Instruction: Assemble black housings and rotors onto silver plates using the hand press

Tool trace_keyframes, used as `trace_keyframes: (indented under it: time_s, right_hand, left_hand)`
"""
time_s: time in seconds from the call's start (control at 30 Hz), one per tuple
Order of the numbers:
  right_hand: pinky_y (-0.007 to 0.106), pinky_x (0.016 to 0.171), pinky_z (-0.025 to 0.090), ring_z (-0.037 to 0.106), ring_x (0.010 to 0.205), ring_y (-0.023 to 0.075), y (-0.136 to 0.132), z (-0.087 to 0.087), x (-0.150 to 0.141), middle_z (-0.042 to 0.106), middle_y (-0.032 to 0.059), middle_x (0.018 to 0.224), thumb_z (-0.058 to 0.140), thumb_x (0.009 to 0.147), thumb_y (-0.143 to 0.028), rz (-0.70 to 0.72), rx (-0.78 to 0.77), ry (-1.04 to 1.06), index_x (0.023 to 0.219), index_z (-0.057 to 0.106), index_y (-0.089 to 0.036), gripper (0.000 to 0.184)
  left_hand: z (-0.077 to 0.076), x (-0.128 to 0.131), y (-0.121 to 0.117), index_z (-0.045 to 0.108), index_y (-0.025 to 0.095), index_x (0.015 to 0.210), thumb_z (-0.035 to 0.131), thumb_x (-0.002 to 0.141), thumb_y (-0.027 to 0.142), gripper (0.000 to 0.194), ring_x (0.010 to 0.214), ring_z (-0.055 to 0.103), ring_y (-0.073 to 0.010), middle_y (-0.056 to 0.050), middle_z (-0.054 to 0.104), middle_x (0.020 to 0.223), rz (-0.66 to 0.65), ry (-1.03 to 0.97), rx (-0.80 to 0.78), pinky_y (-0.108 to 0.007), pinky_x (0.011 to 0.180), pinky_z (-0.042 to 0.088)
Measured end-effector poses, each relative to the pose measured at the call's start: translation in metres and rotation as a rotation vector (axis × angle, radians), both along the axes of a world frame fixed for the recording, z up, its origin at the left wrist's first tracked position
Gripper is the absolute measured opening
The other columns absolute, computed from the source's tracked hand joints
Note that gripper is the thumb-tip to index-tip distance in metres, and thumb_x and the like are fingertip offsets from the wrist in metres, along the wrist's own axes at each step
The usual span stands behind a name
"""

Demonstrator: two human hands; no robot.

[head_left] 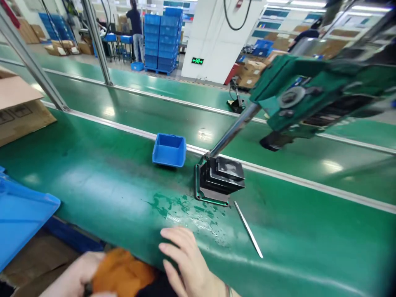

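Observation:
At the bottom left, my left hand (82, 270) is closed round the near side of a blurred orange thing (122, 272); its exact kind cannot be made out. My right hand (188, 260) is over the front edge of the green work surface (102, 181), fingers apart and bent, holding nothing. Past its fingertips are wet-looking marks on the green top. A thin silver rod (248, 230) lies to the right of that hand. Farther back stands a green press (297, 95) on a slanted steel column, with a black block (222, 175) on its base.
A small blue bin (169, 150) sits left of the press base. A larger blue bin (21, 214) juts in at the left edge, below a cardboard box (24, 107). Metal posts (97, 43) rise along the bench. Beyond are stacked blue crates (162, 41) and a person (135, 31).

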State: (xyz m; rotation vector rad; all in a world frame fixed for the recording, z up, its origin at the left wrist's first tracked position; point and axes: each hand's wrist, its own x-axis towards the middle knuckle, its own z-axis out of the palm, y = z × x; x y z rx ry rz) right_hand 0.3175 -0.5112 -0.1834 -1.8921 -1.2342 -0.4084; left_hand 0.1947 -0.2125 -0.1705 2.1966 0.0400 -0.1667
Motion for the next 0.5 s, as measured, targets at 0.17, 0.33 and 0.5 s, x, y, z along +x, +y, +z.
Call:
trace_keyframes:
  time_s: [0.17, 0.33, 0.5]
  right_hand:
    - [0.043, 0.106, 0.053, 0.055, 0.128, 0.0228, -0.024, 0.01, -0.004, 0.058, 0.0169, 0.131, 0.05, 0.094, -0.005, -0.192, 0.107, 0.148, 0.126, 0.056, -0.015, 0.033]
    - [0.045, 0.109, 0.049, 0.053, 0.132, 0.0255, -0.08, 0.008, 0.01, 0.056, 0.0166, 0.136, 0.054, 0.097, -0.009, -0.386, -0.012, 0.028, 0.129, 0.057, -0.016, 0.033]
    - [0.053, 0.104, 0.048, 0.053, 0.128, 0.0342, -0.16, -0.014, 0.046, 0.056, 0.021, 0.137, 0.054, 0.103, -0.035, -0.789, -0.284, -0.025, 0.134, 0.055, -0.013, 0.038]
  left_hand:
    - [0.049, 0.098, -0.024, 0.071, 0.029, 0.118, 0.058, 0.099, 0.039, 0.026, 0.123, 0.064, -0.0284, -0.005, 0.072, 0.129, -0.104, -0.337, 0.318, -0.046, 0.111, 0.05]
    - [0.007, 0.206, -0.086, 0.068, 0.015, 0.124, 0.061, 0.096, 0.052, 0.047, 0.139, 0.051, -0.0364, -0.017, 0.065, 0.139, -0.506, -0.443, 0.629, -0.062, 0.123, 0.031]
    - [-0.007, 0.237, -0.116, 0.057, 0.008, 0.139, 0.057, 0.099, 0.051, 0.058, 0.141, 0.048, -0.0374, -0.022, 0.058, 0.144, -0.574, -0.499, 0.712, -0.061, 0.123, 0.032]
